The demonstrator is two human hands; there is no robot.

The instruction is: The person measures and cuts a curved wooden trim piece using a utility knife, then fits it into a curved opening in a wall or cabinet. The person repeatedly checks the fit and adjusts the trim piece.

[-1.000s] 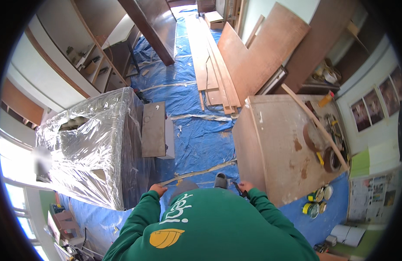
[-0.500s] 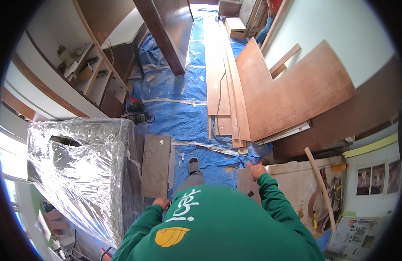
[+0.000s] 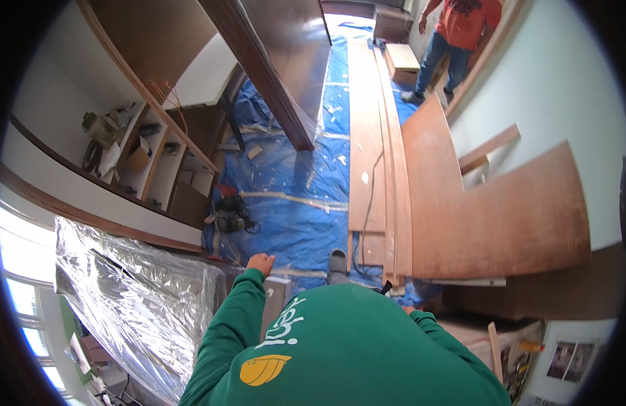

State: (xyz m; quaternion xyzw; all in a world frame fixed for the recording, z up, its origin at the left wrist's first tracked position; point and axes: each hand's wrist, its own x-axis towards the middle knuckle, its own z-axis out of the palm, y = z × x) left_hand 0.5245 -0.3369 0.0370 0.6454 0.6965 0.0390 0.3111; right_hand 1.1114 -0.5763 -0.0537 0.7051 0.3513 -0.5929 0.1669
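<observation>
My left hand (image 3: 261, 264) swings forward at the end of a green sleeve, fingers curled, with nothing visible in it. It is nearest to a grey-brown board (image 3: 276, 298) and the plastic-wrapped furniture piece (image 3: 143, 291) on the left. Only a small part of my right hand (image 3: 409, 310) shows past my sweater; its fingers are hidden. A small black piece (image 3: 386, 287) sticks up just left of that hand; whether it is held I cannot tell. One grey shoe (image 3: 337, 258) is on the floor ahead, beside the long wooden boards (image 3: 367, 149).
Blue sheeting (image 3: 292, 176) covers the floor. A power tool (image 3: 231, 215) lies on the left below open shelves (image 3: 150, 145). A dark panel (image 3: 286, 74) juts in ahead. A notched plywood sheet (image 3: 495, 223) leans right. Farther off stands a person in an orange-red shirt (image 3: 462, 24).
I have stepped forward, and the boards and plywood appear lower in view. My left hand has swung ahead; my right has dropped back behind the sweater. The other person now shows more fully.
</observation>
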